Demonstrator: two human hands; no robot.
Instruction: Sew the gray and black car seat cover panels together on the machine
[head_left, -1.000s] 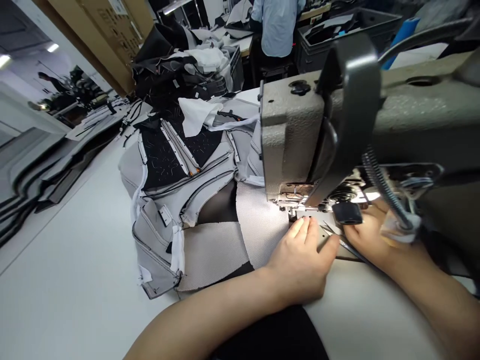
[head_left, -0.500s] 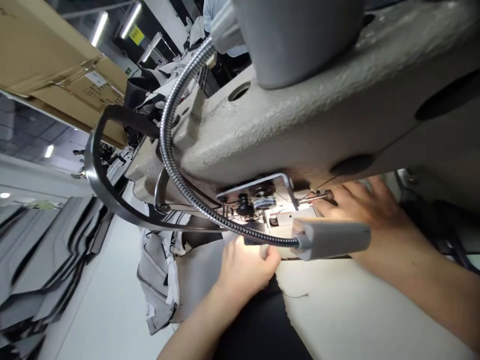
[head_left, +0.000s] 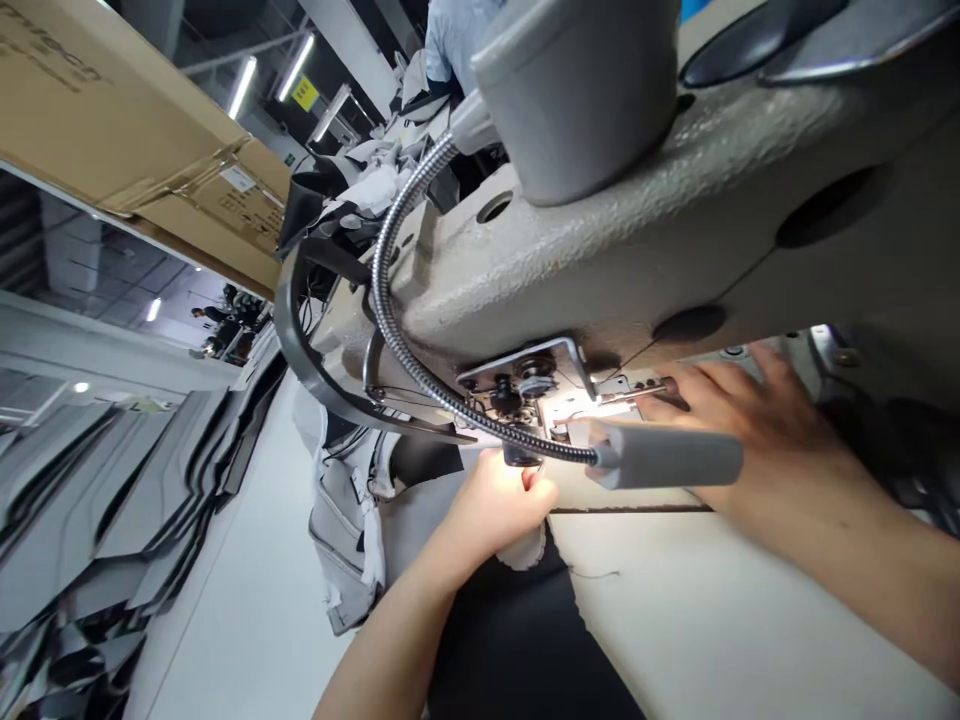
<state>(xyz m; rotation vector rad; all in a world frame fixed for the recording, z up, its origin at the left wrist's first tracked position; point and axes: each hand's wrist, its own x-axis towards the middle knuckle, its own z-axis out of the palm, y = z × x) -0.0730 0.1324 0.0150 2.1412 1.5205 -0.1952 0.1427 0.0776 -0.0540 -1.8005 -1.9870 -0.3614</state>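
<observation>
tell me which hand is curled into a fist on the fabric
The left hand, closed on the pale fabric edge just under the gooseneck lamp. The right hand lies flatter, fingers stretched out behind the lamp's head.

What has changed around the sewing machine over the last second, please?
The left hand, flat on the grey fabric a second ago, has curled shut on its edge beside the lamp. The right hand no longer shows the snips and lies open. The sewing machine and fabric pile stayed put.
</observation>
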